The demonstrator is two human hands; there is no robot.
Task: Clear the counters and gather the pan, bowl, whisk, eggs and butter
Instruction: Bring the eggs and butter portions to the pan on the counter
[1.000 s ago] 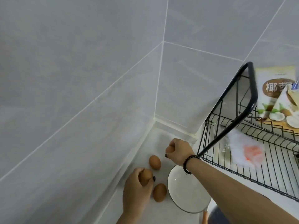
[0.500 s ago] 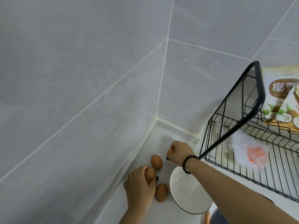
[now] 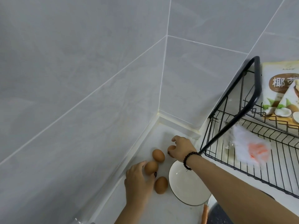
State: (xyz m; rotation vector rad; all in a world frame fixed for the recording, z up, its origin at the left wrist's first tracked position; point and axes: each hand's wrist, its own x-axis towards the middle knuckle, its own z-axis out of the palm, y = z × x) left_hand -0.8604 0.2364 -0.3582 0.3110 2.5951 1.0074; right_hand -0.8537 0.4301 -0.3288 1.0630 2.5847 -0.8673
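Now lowered to the counter (image 3: 161, 212), the left hand (image 3: 137, 181) grips one egg (image 3: 150, 167) between two loose eggs (image 3: 158, 155); the right hand (image 3: 180, 148) pinches a fourth egg (image 3: 171, 147), index finger newly lifted. Egg-gathering appears nearly done. Adjacent bowl (image 3: 187, 185) is empty; wire rack (image 3: 267, 152) holds a packet (image 3: 279, 92).

We count four brown eggs (image 3: 158, 155) (one half hidden in the right hand (image 3: 181, 148), one under the left hand (image 3: 139, 181)), one white bowl (image 3: 186, 188), one black wire rack (image 3: 252, 138), one coconut-print packet (image 3: 281, 92) and one beaded bracelet (image 3: 188, 159).
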